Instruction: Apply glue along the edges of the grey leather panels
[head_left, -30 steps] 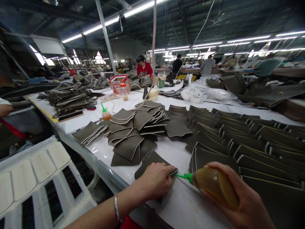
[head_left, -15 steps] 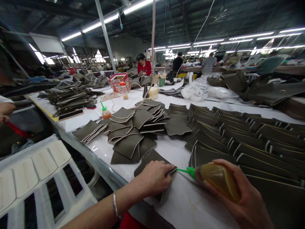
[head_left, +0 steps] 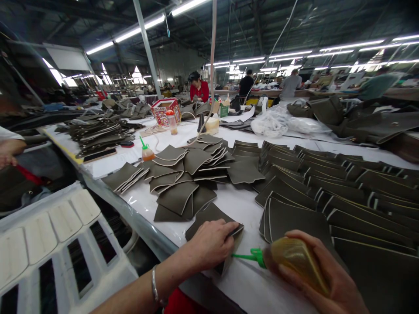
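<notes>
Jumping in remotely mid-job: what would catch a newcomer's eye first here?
Nearest the camera, the right hand grips an amber squeeze bottle, its green nozzle aimed at a dark cut piece pinned under the left hand. Behind them, rows of dark pieces cover the white table.

My left hand [head_left: 209, 244] on leather piece [head_left: 212, 216] at table [head_left: 248, 279] near edge; my right hand [head_left: 314, 279] just right, glue bottle [head_left: 294, 257] in it. Piece pile [head_left: 186, 174] behind; overlapped rows [head_left: 343, 192] right; crate [head_left: 49, 244] left, below table.
</notes>
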`<state>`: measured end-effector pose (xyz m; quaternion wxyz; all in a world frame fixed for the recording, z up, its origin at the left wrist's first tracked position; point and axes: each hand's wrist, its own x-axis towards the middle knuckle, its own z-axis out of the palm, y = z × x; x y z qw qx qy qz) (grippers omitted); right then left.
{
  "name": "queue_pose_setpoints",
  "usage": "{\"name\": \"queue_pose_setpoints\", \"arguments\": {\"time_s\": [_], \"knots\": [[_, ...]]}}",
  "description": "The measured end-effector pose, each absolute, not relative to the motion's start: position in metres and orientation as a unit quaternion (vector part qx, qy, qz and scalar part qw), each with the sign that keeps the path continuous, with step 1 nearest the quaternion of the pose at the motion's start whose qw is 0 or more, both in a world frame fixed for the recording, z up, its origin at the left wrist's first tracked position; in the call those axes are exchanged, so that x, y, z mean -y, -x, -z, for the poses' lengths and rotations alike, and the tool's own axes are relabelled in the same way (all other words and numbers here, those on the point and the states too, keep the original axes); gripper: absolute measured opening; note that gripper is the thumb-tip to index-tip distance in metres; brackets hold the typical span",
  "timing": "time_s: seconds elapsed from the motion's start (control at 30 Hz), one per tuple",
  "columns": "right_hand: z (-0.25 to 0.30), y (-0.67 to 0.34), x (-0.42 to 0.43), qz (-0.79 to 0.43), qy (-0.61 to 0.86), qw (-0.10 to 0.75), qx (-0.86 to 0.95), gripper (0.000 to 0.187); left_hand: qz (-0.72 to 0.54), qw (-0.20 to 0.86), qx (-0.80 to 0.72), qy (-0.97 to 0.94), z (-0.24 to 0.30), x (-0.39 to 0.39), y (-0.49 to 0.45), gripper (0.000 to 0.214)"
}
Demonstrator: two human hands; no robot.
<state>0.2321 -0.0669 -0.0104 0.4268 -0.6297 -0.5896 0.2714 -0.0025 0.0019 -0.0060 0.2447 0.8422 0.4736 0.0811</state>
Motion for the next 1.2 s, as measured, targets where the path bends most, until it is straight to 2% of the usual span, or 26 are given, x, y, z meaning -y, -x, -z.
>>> {"name": "queue_pose_setpoints", "arguments": {"time_s": [0.17,0.33,0.47,0.63,0.73,0.9,1.03,1.2], "knots": [[0.014,-0.237,0.069,-0.243,0.647,0.425,0.584,0.054,-0.07,0.235,-0.478,-0.843,0.005,0.0,0.002,0.047],[0.023,-0.239,0.07,-0.285,0.612,0.403,0.618,0.054,-0.057,0.225,-0.479,-0.847,0.005,0.001,0.002,0.047],[0.032,-0.246,0.07,-0.241,0.614,0.408,0.631,0.052,-0.077,0.214,-0.473,-0.851,0.009,0.001,0.003,0.047],[0.03,-0.24,0.078,-0.327,0.596,0.385,0.624,0.056,-0.089,0.211,-0.474,-0.851,0.012,0.001,0.004,0.047],[0.029,-0.234,0.081,-0.302,0.621,0.411,0.595,0.056,-0.087,0.209,-0.475,-0.85,0.012,0.002,0.004,0.047],[0.033,-0.235,0.081,-0.326,0.587,0.395,0.627,0.056,-0.082,0.204,-0.475,-0.852,0.012,0.003,0.004,0.046],[0.035,-0.235,0.083,-0.276,0.61,0.417,0.615,0.054,-0.083,0.2,-0.476,-0.852,0.014,0.003,0.005,0.044],[0.034,-0.235,0.086,-0.315,0.593,0.403,0.622,0.055,-0.083,0.193,-0.475,-0.854,0.015,0.002,0.006,0.044]]}}
